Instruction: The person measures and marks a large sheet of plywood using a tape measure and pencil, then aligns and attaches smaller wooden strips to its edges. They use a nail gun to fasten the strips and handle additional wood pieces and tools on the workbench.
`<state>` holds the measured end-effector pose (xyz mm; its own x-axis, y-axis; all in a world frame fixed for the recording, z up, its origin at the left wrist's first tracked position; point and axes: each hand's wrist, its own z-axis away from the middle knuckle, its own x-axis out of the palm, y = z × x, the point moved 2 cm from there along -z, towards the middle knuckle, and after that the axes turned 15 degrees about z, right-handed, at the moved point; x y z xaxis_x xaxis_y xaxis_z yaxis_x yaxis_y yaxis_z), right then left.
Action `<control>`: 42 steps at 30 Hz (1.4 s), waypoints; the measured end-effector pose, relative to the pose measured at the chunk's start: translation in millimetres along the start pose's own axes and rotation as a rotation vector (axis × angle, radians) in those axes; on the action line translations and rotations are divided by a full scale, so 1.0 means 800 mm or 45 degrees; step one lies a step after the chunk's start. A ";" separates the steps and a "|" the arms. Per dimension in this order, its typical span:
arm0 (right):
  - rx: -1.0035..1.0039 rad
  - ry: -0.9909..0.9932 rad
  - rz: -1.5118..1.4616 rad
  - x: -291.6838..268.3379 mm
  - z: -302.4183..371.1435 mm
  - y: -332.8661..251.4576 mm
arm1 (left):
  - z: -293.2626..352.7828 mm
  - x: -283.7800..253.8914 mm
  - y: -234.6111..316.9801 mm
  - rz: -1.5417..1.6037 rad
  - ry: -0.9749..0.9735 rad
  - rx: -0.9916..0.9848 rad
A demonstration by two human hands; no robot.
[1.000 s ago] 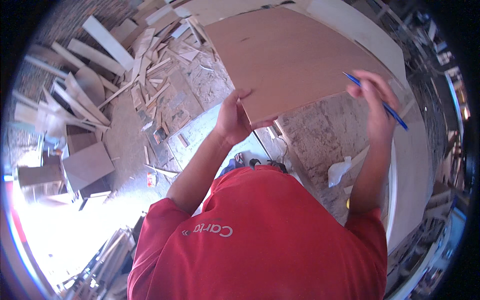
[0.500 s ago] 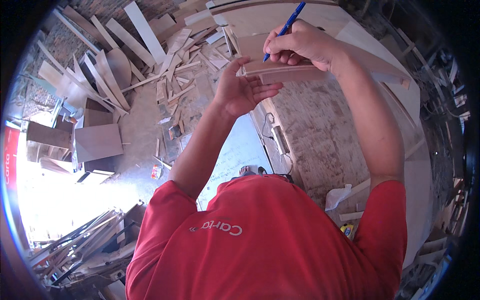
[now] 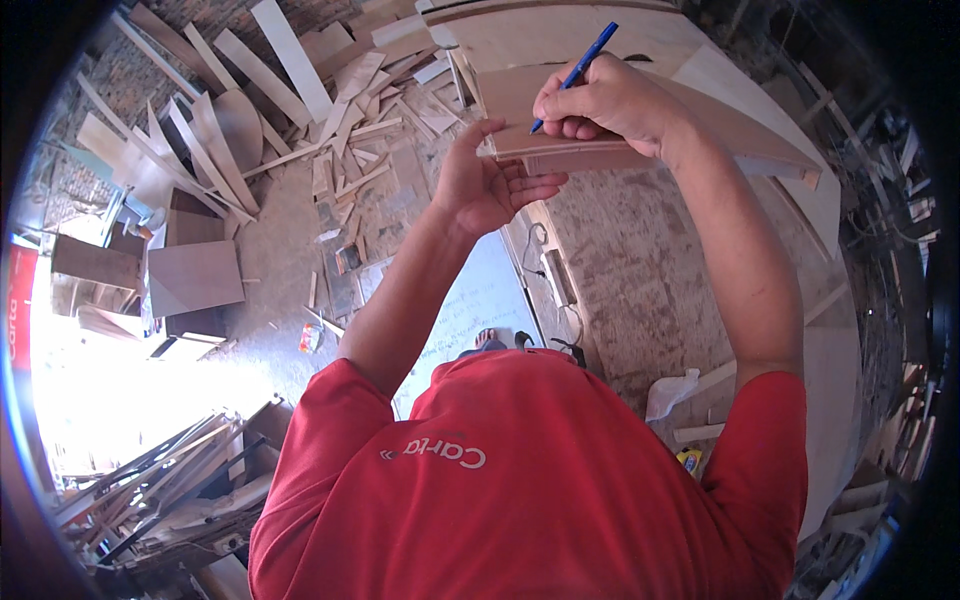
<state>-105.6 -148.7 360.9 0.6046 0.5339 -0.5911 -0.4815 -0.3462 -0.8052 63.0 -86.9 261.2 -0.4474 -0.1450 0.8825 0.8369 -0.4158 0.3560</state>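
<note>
A long wooden panel point(image 3: 580, 160) with a thick front edge lies across the far side of the workbench. My left hand point(image 3: 475, 190) is at its left end, thumb on the top and fingers curled beneath the edge. In my right hand point(image 3: 610, 105) is a blue pen point(image 3: 592, 52), pinched between thumb and fingers. The pen's tip points down at the panel's top face near the front edge, close to the left end. Whether it touches the wood, I cannot tell.
The worn bench top point(image 3: 650, 260) holds a power strip point(image 3: 558, 278), a white plastic bag point(image 3: 672, 392) and a yellow tape measure point(image 3: 690, 458). Wood offcuts point(image 3: 350, 120) litter the floor at the far left. Thin strips point(image 3: 170, 480) are piled at the near left.
My right hand and the pen have shifted slightly to the right and nearer to me. More of the panel's top face shows. My left hand stays at the panel's end.
</note>
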 end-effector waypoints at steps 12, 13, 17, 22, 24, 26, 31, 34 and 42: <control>0.051 0.049 -0.021 0.013 0.006 0.007 | 0.003 -0.007 -0.008 0.026 -0.032 -0.004; 0.048 0.045 0.002 0.013 0.006 0.007 | 0.004 -0.006 -0.008 0.019 -0.016 -0.006; 0.063 0.034 0.017 0.011 0.012 0.003 | 0.007 -0.005 -0.008 0.022 0.013 -0.020; 0.063 0.063 0.019 0.013 0.012 0.008 | 0.008 -0.002 -0.013 0.013 0.044 0.005; 0.061 0.041 0.024 0.013 0.012 0.006 | 0.007 -0.002 -0.015 -0.050 0.052 0.049; 0.067 0.036 0.014 0.013 0.014 0.007 | 0.008 -0.001 -0.017 -0.059 0.064 0.050; 0.089 -0.008 -0.021 0.013 0.014 0.015 | 0.007 -0.004 -0.022 -0.034 0.040 0.016; 0.150 0.036 -0.076 0.021 0.028 0.024 | 0.007 -0.019 -0.032 0.012 0.042 -0.046; 0.364 0.584 -0.184 0.077 0.203 0.178 | 0.018 -0.142 -0.138 0.044 0.156 -0.392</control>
<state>-239.9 -39.8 217.8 0.8606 0.1480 -0.4873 -0.4875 -0.0369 -0.8723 25.9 -11.7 125.9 -0.4704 -0.2631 0.8423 0.7262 -0.6577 0.2001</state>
